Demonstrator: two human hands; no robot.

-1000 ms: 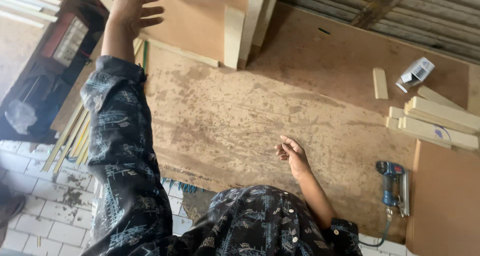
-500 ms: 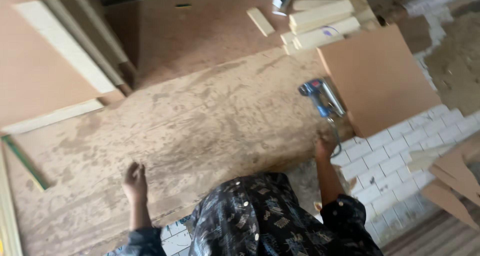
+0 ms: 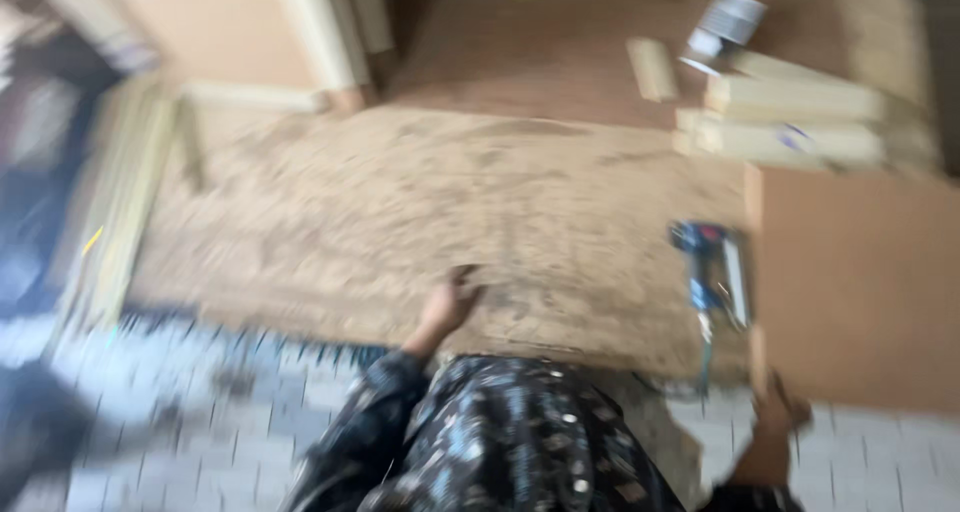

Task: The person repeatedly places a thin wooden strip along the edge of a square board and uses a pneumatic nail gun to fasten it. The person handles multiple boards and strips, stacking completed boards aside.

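**Two hands now low at the near edge of the dusty board**

Two hands sit close to the body in this blurred head view, where half a second ago they were spread wider and a second ago the left arm was stretched far up towards the leaning panels.

At the left edge of the floor board [image 3: 400, 202], a bundle of pale wood strips [image 3: 125, 202] lies along its side, and light panels [image 3: 300, 32] lean at the far left corner. The left hand [image 3: 448, 307] has come back and rests on the board's near edge, fingers loosely curled; it seems to hold nothing, though blur hides the detail.

Further right, a blue power tool [image 3: 710, 267] lies on the board near its right edge, untouched, its cord trailing towards the white brick floor [image 3: 180, 412]. Beyond it, stacked pale wood blocks [image 3: 790, 117] and a small white can [image 3: 725, 22] sit at the far right corner.

At the far right, the right hand [image 3: 778, 412] has dropped to the near corner of the brown sheet [image 3: 860, 282] that overlaps the board's right edge. It touches or grips that corner; I cannot tell how far the fingers close.

Judging from this, reaching has given way to handling the sheet.
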